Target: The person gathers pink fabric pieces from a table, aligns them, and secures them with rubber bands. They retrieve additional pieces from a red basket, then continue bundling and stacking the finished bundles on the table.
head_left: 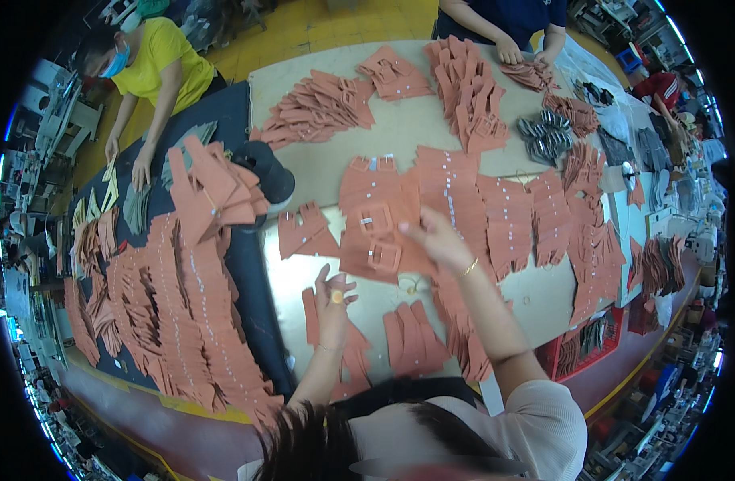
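Note:
My right hand [435,239] rests on a stack of terracotta-coloured cut pieces with square buckle shapes [375,224] in the middle of the table, fingers pinching the top piece. My left hand [334,295] hovers with fingers spread just above a small pile of plain terracotta strips [311,317]; it holds nothing. Another pile of the same strips [414,337] lies below my right forearm. More pieces with small white tags [508,220] fan out to the right of my right hand.
Rows of terracotta pieces [183,305] cover a dark cloth on the left. A person in a yellow shirt [155,64] works at the far left, another person's hands [512,52] at the far edge. Grey pieces [544,136] and a red crate [592,341] lie right.

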Tool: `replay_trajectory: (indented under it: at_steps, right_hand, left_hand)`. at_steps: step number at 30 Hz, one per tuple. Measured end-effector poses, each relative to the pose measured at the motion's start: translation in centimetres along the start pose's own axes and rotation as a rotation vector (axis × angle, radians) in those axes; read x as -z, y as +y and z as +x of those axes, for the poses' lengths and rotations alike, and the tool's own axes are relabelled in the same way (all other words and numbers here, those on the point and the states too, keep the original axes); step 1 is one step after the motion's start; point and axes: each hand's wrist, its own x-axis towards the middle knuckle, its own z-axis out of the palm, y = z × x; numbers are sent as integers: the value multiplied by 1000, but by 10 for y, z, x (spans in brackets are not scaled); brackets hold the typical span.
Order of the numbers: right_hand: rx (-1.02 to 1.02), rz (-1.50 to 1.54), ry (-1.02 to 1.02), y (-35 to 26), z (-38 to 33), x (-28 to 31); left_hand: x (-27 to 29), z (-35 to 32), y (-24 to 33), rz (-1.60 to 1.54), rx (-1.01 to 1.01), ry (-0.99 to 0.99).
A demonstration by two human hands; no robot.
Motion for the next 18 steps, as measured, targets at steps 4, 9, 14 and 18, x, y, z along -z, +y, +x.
replay_trajectory:
  at_steps: [4,9,14,18]
  right_hand:
    - [119,-103,-27,-68,122,42]
    - [305,603,-100,-55,281,70]
    - [87,103,273,29,398,67]
    - [87,-626,574,57,411,55]
  left_hand:
    - [-19,93,25,-57,-90,-22]
    - [-40,238,36,-341,-146,87]
    - [-41,364,51,-610,3,443]
    - [-34,400,66,-759,-94,488]
